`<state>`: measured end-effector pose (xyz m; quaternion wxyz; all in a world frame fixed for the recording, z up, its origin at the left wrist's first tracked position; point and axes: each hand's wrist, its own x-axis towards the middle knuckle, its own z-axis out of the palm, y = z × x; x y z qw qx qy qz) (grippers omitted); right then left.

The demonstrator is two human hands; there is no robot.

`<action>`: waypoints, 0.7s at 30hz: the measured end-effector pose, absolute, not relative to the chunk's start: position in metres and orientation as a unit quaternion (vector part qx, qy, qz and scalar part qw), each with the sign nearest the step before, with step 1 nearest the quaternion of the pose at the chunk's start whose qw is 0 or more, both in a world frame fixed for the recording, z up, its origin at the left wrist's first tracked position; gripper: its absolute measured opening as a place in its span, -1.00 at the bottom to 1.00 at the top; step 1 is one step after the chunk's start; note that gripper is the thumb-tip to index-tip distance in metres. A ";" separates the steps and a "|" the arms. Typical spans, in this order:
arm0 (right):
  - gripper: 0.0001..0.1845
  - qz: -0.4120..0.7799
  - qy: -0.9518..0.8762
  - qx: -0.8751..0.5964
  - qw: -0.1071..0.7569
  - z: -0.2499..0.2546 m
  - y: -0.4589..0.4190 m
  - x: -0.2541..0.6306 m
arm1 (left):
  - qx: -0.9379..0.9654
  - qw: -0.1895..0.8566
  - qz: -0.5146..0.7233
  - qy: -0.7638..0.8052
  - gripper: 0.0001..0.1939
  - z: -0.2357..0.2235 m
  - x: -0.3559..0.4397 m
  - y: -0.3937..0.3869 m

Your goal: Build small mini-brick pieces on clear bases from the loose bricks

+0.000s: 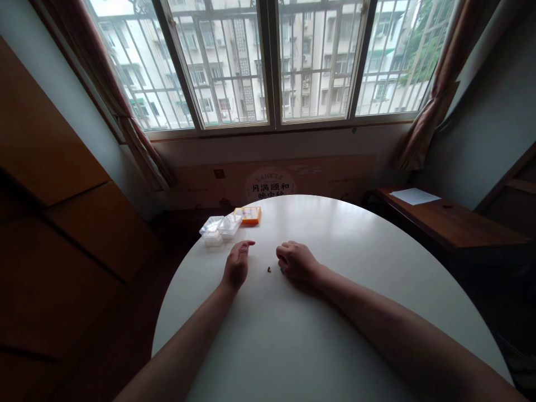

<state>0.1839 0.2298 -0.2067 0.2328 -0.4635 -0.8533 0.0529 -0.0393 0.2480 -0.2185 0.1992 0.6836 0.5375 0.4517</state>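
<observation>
A tiny brownish-gold piece point(269, 269) lies on the white table between my two hands; it is too small to name. On its left my left hand point(238, 264) rests on its side on the tabletop, fingers stretched forward and holding nothing that I can see. To the right of the piece, my right hand point(296, 261) lies with its fingers curled in. A small dark spot shows under that hand's near edge, and whatever the fingers may hold is hidden.
Beyond my left hand, clear plastic boxes point(212, 224) stand near the edge of the round white table point(335, 324), beside an orange-rimmed box point(251, 219). A brown desk point(452, 223) with white paper point(414, 196) is at the right. A barred window is ahead.
</observation>
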 end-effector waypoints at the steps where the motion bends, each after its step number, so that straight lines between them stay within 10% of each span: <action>1: -0.86 0.056 -0.851 -0.465 0.239 -0.207 0.230 0.184 | 0.693 0.192 0.442 0.537 -0.50 -0.217 -0.038 0.247; 21: -0.55 0.382 -0.535 -0.497 0.567 -0.215 0.219 0.261 | 0.894 0.114 0.093 0.423 -0.07 -0.211 0.024 0.240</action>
